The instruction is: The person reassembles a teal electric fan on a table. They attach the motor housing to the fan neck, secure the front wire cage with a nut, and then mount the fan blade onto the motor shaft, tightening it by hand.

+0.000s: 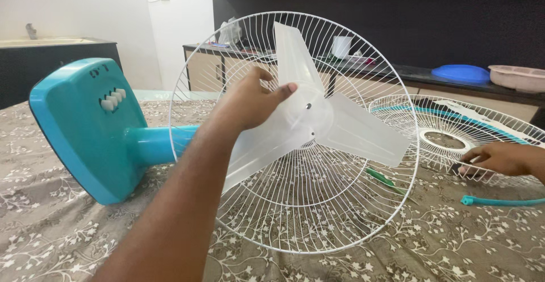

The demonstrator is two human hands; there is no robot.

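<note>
— Where's the left hand (250, 103)?
— Gripping the translucent fan blade (318, 117) at its hub, inside the white rear guard (295, 214) of the teal fan (85, 128) lying on the table.
— The right hand (497, 160)?
— Fingers curled, resting on the loose front guard (448, 120); whether it grips anything, I cannot tell.

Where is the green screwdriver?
In the head view, the green screwdriver lies on the patterned cloth, right of centre, just behind the standing wire guard and below the clear blade.

A see-through fan blade (318, 120) with three wings sits in the middle of the picture, inside a round white wire guard (295, 214) standing on edge. Another white wire guard (454, 124) with a teal ring lies flat at the right.
</note>
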